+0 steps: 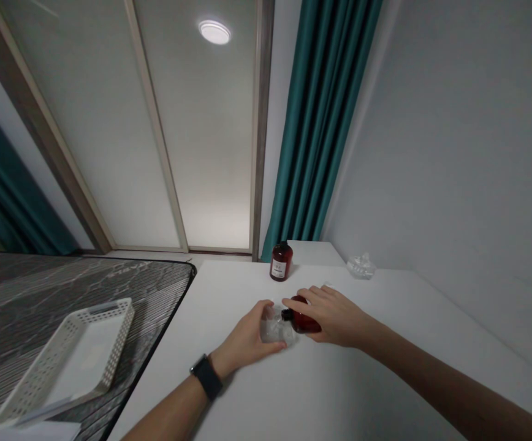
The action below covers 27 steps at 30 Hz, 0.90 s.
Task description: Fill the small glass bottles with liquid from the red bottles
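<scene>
My right hand (333, 315) is wrapped round a dark red-brown bottle (303, 322) with a black neck or cap. The bottle lies tilted on its side, its black end pointing left. Against that end is a clear, crinkled plastic bag (275, 324), which my left hand (247, 337) holds between thumb and fingers. Whether the bottle's end is inside the bag or only beside it, I cannot tell. Farther back, a similar red-brown bottle (279, 262) with a white label and black cap stands upright on the white table (229, 288).
Another crumpled clear plastic bag (361, 266) lies at the table's back right, near the wall. To the left, a white perforated basket (70, 355) rests on a dark grey striped surface (155, 294) with a black edge. Green curtains (323, 122) and frosted sliding doors (201, 135) stand behind.
</scene>
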{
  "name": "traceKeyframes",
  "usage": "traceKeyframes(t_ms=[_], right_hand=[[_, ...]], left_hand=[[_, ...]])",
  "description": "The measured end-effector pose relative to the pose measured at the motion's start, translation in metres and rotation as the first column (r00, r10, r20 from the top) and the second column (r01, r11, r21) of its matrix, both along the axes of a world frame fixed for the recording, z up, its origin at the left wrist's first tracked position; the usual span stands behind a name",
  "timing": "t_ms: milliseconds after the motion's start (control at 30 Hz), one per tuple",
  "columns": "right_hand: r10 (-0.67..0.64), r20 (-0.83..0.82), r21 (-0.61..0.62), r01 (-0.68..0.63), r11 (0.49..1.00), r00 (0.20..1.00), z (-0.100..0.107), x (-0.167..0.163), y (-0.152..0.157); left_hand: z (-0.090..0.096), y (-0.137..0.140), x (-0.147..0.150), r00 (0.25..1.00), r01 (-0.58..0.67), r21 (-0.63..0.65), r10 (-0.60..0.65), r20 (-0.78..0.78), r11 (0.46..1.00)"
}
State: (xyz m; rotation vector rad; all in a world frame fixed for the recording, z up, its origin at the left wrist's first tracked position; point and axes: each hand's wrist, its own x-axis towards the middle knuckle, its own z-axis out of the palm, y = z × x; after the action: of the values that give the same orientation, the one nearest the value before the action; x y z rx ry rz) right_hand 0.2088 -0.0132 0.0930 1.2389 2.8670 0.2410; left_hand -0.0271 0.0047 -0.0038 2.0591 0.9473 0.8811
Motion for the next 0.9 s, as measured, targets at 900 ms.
traceKeyframes(t_ms=[900], right_hand=[[0.001, 0.04, 0.002, -0.001, 1.0, 0.999, 0.0032, -0.0007, 0.0003]], left_hand=[[0.0016, -0.0005, -0.0002, 1.0, 0.011, 0.0, -0.011, -0.015, 1.0]])
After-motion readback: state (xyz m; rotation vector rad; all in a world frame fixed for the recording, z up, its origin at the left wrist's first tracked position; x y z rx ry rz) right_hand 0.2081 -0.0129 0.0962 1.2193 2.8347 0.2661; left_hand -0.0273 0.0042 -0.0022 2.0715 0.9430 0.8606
